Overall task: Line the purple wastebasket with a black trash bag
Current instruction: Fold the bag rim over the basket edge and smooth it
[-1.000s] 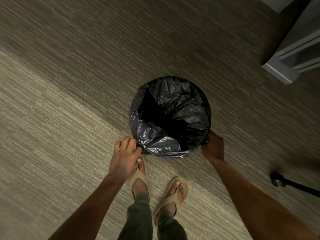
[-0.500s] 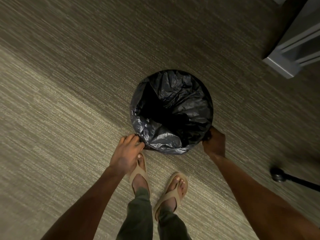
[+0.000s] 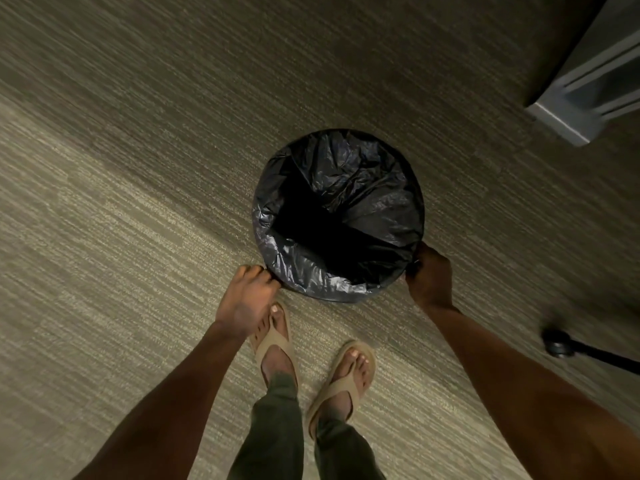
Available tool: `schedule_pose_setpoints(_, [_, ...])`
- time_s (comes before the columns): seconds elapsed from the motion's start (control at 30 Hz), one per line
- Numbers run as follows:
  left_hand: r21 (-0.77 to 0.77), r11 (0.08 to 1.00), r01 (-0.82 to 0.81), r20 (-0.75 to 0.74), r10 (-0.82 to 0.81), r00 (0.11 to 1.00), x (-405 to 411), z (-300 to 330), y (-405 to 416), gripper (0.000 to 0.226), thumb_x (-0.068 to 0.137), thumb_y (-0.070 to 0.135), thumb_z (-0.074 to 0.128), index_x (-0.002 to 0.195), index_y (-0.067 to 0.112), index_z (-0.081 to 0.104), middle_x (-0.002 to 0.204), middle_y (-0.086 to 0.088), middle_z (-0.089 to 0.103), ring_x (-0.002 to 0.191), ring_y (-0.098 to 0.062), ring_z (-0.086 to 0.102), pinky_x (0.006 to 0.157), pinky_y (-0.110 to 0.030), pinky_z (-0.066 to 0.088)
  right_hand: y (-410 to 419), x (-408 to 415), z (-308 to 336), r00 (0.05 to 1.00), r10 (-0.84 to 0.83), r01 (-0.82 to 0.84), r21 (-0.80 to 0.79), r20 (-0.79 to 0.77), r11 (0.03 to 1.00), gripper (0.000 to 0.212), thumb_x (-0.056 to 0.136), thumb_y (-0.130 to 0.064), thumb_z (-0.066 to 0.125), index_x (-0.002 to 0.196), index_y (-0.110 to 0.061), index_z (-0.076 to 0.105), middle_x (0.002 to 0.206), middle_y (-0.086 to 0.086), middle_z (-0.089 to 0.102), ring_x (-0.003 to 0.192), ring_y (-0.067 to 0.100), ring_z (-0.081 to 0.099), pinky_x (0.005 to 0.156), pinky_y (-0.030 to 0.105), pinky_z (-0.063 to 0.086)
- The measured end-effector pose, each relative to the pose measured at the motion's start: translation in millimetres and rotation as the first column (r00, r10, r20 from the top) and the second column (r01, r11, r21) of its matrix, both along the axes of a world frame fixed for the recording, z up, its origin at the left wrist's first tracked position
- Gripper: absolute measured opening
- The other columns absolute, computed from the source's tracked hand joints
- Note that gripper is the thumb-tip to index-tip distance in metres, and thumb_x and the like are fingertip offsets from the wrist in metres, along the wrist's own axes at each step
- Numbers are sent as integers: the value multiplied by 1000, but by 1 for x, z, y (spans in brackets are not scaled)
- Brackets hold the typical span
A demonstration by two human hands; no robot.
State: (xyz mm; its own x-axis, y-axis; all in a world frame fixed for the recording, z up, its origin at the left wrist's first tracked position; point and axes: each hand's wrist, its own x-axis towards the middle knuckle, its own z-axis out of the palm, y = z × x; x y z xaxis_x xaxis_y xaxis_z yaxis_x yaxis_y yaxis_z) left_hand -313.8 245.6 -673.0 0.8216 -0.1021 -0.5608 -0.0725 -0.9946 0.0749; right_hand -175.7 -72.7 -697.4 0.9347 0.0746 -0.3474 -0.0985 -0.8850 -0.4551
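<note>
Carpet [image 3: 138, 237], ribbed and grey-green, is filling the head view as I am looking straight down past my own arms. Just above the centre of the frame, a round wastebasket is standing upright on it, and a black trash bag [image 3: 346, 209] is covering the whole mouth and rim, so I cannot see any purple of the basket itself. The crinkled plastic is folding over the edge all the way round and sagging into a dark hollow in the middle.

My left hand [image 3: 247, 299] is sitting at about seven o'clock on the rim, knuckles up, with the fingers [image 3: 254, 273] curled together and pinching the turned-over edge of the bag. My right hand [image 3: 431, 277] is sitting at about four o'clock on the rim, closed into a loose fist, its fingertips gripping a gather of the black plastic against the basket's side. Both forearms are reaching in from the bottom corners of the frame.

At six o'clock below the basket, my feet in tan flip-flops [image 3: 346, 379] are standing side by side, with dark green trouser legs [image 3: 277, 431] above them; my left hand is overlapping my left foot in the view.

At two o'clock, well apart from the basket, the pale grey corner of a piece of furniture [image 3: 571, 123] is showing. At four o'clock near the right edge, a black caster [image 3: 557, 344] on a dark bar is resting on the carpet.
</note>
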Motion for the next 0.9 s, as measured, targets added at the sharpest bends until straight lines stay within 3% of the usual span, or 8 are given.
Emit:
schedule_pose_setpoints(0.17, [-313,820,-479,-69,483,873,-10,-6,1,35,86,4,67,119,14,74,117,-7,71,107,-29,64,92,-40,53,8,6,6,841,-424,522,302,-336,798,28,92,8,60,115,3,74,114,23,76,99,33,74,80,37,59])
schedule_pose_setpoints(0.27, [-591,128,-796,-135,957,255,-13,15,-5,32,84,-16,62,102,7,76,96,-9,74,91,-36,73,67,-18,59,9,20,25,567,-688,823,349,-453,448,19,97,-7,57,108,-5,72,120,20,73,113,38,71,92,48,58])
schedule_pose_setpoints(0.33, [-677,38,-735,7,999,45,-11,30,-7,28,89,-10,60,107,7,72,103,-12,72,97,-37,71,70,-16,58,10,24,41,665,-721,733,349,-192,583,23,100,-16,57,119,-8,67,127,17,69,120,36,66,101,49,54])
schedule_pose_setpoints(0.47, [-667,337,-664,93,923,374,11,47,-31,69,99,39,66,158,29,33,163,-6,36,145,-20,42,111,-28,41,33,31,56,957,-211,169,207,199,964,74,98,-48,63,157,-13,36,161,16,41,147,28,41,115,24,33])
schedule_pose_setpoints(0.57, [-566,353,-745,-69,880,470,23,43,-45,105,96,42,70,167,24,-5,176,-10,2,159,-33,17,121,-40,29,54,48,50,994,28,-35,63,103,997,98,93,-44,71,165,-18,11,170,20,20,156,39,24,119,50,34])
schedule_pose_setpoints(0.7, [-446,322,-835,-161,889,429,28,33,-37,103,100,33,66,166,19,-12,129,-23,67,100,-29,69,96,-49,58,45,71,36,997,61,-60,31,-40,998,90,101,-35,63,167,-20,4,166,21,31,144,44,44,102,55,50])
schedule_pose_setpoints(0.77, [-432,366,-824,-173,864,474,26,29,-31,104,99,38,65,166,23,-13,96,-16,73,71,-20,66,75,-43,61,32,77,36,992,56,-42,124,-110,991,90,100,-41,63,167,-24,5,159,19,45,137,41,53,101,44,49])
schedule_pose_setpoints(0.9, [-519,255,-816,-341,814,471,22,22,-10,109,96,43,70,164,36,-15,142,-1,63,117,-20,67,99,-36,54,14,83,41,954,129,-60,252,-269,966,116,82,-72,67,165,-35,-5,169,6,33,151,28,40,118,48,41])
